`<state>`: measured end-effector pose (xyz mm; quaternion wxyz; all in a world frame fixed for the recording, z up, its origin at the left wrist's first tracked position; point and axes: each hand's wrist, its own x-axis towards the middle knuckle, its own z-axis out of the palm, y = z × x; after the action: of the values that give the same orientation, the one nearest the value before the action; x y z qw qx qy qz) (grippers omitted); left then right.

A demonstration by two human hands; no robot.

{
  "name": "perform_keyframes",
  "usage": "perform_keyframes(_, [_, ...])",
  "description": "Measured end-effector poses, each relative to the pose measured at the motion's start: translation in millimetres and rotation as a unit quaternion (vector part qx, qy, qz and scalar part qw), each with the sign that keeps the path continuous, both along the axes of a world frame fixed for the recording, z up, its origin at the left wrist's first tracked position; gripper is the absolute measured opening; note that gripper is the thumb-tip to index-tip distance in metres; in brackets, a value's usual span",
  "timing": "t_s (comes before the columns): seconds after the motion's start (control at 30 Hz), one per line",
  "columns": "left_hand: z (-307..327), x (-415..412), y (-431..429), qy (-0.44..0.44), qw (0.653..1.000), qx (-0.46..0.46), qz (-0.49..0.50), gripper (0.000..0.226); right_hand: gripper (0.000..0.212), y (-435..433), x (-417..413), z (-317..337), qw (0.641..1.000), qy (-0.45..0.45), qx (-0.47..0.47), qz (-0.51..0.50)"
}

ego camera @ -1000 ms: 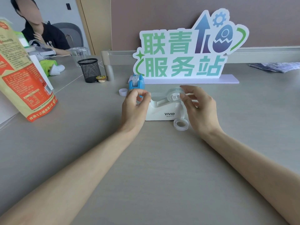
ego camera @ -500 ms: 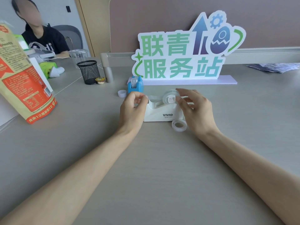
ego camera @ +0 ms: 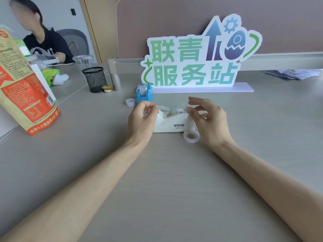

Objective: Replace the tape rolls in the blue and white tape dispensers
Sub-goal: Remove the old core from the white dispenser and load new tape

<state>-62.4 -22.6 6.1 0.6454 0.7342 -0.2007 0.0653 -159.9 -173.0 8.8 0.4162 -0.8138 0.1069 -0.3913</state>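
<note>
The white tape dispenser (ego camera: 172,123) stands at the desk's middle with a clear tape roll (ego camera: 179,109) seated in its cradle. My left hand (ego camera: 140,117) is at the cutter end, thumb and forefinger pinched on the tape end, a pale strip running back to the roll. My right hand (ego camera: 208,119) hovers just right of the roll, fingers spread and holding nothing. A second clear roll (ego camera: 191,136) lies flat on the desk in front of the dispenser. Behind it the blue tape dispenser (ego camera: 144,94) holds a white roll. A small white core (ego camera: 130,102) sits left of it.
A large green and white sign (ego camera: 194,67) stands behind the dispensers. A black mesh pen cup (ego camera: 95,79) and a small lidded tub (ego camera: 107,88) are at back left, an orange snack bag (ego camera: 26,95) at far left. A person sits at the far left desk.
The clear roll has come down from above the white dispenser into its cradle. My right hand has let go of it and spread its fingers. My left hand stays pinched at the cutter end.
</note>
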Motion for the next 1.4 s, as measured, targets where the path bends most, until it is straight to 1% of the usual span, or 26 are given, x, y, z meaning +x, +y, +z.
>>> perform_keyframes(0.17, [1, -1, 1, 0.004, 1.0, 0.004, 0.004, 0.007, 0.018, 4, -3, 0, 1.0, -0.002, -0.014, -0.011])
perform_keyframes(0.27, [1, -2, 1, 0.003, 1.0, 0.007, 0.004, 0.007, 0.02, 7, -4, 0, 1.0, 0.006, -0.02, -0.008])
perform_keyframes(0.43, [2, -4, 1, -0.022, 0.999, 0.042, 0.002, 0.009, 0.029, 11, -7, 2, 0.999, 0.019, -0.033, -0.01])
perform_keyframes(0.6, [3, -5, 1, -0.014, 0.999, 0.04, 0.006, 0.007, 0.029, 11, -7, 2, 0.999, 0.019, -0.046, -0.003])
perform_keyframes(0.77, [2, -2, 4, 0.028, 0.999, -0.016, -0.006, 0.009, 0.025, 11, -6, 0, 0.998, 0.016, -0.064, -0.006])
perform_keyframes(0.9, [3, 1, 5, 0.061, 0.998, -0.031, -0.008, 0.011, 0.026, 11, -6, -1, 0.997, 0.003, -0.078, -0.012])
perform_keyframes(1.03, [2, 9, 6, 0.126, 0.99, -0.056, -0.019, 0.021, 0.027, 11, -6, -2, 0.997, 0.006, -0.083, -0.011])
perform_keyframes(1.17, [3, 13, 8, 0.149, 0.987, -0.056, -0.028, 0.025, 0.026, 11, -6, -1, 0.996, 0.007, -0.084, -0.01])
perform_keyframes(1.23, [5, 14, 9, 0.165, 0.984, -0.059, -0.032, 0.025, 0.026, 11, -6, -1, 0.996, 0.008, -0.084, -0.01])
perform_keyframes(1.4, [11, 20, 13, 0.201, 0.976, -0.075, -0.033, 0.016, 0.028, 10, -6, -2, 0.996, 0.01, -0.091, -0.012])
